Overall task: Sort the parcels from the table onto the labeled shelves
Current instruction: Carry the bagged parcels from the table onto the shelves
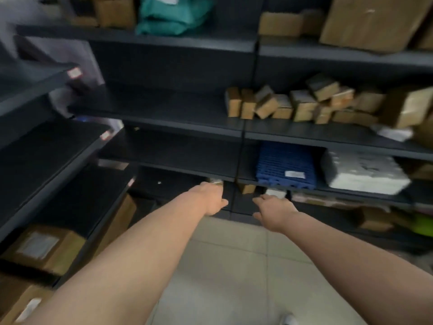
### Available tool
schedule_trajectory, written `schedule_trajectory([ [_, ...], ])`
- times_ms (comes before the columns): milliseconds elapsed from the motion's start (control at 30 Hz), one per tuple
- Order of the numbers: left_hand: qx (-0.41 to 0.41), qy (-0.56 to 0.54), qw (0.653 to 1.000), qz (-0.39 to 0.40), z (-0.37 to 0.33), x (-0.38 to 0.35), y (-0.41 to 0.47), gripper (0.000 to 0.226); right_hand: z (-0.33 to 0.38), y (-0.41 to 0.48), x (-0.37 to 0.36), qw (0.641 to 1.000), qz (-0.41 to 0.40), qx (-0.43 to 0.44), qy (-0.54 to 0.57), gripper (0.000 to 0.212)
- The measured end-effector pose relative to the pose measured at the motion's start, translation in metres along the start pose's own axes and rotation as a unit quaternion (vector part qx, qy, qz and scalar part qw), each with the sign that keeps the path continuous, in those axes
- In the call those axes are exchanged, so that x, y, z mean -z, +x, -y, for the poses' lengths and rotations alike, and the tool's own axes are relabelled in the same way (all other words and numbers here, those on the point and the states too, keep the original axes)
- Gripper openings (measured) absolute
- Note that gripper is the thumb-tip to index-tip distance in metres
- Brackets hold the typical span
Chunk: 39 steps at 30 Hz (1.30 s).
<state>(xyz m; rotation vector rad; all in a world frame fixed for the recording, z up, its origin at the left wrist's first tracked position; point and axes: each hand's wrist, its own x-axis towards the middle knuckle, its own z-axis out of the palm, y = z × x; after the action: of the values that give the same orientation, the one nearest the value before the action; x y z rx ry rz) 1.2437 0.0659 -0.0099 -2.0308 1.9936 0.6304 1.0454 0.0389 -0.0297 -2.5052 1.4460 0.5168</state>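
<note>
1. Head view: both bare forearms reach forward and down to the lowest levels of the dark metal shelves (175, 124), near the centre of the frame. The whole picture is blurred.
2. The left hand (212, 200) is at the shelf edge, with a small pale object (216, 182) at its far side. Whether the fingers grip it cannot be told.
3. The right hand (274, 212), just right of centre, has its thumb and fingers loosely spread and holds nothing.
4. Parcels lie on the shelves:
   - a jumbled row of small cardboard boxes (293, 104) at middle right;
   - a blue ribbed parcel (285, 165) one level down, with a white wrapped parcel (363, 172) beside it on the right;
   - a teal bag (173, 15) at top centre;
   - a large cardboard box (375, 19) at upper right.
5. At lower left, a labelled cardboard box (44, 249) sits on a low level of the side unit, whose shelf edges carry small labels (73, 72).
6. Pale tiled floor (222, 266) fills the bottom centre between the arms.
</note>
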Motion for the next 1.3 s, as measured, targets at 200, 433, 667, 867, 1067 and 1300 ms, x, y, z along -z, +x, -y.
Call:
schedule_trajectory([
  [200,-0.14,0.085,0.986,0.007,-0.156,0.016,0.026,0.045,-0.122,-0.077,-0.019,0.988,-0.03,-0.132,0.067,0.049],
  [433,-0.251,0.146,0.956,0.034,-0.363,-0.003,0.035,0.05,-0.281,-0.209,-0.071,0.952,-0.055,-0.273,0.128,0.05],
  [667,-0.38,0.188,0.905,0.04,-0.586,-0.038,0.01,0.049,-0.422,-0.35,-0.124,0.896,-0.065,-0.41,0.156,0.047],
  [867,-0.456,0.222,0.86,0.056,-0.716,-0.063,-0.006,0.051,-0.488,-0.433,-0.154,0.83,-0.104,-0.51,0.203,0.042],
  [1067,-0.52,0.244,0.817,0.054,-0.813,-0.077,0.007,0.057,-0.544,-0.484,-0.178,0.778,-0.107,-0.575,0.229,0.045],
  [1300,-0.572,0.241,0.78,0.074,-0.929,-0.066,0.056,0.055,-0.638,-0.503,-0.179,0.722,-0.118,-0.64,0.236,0.044],
])
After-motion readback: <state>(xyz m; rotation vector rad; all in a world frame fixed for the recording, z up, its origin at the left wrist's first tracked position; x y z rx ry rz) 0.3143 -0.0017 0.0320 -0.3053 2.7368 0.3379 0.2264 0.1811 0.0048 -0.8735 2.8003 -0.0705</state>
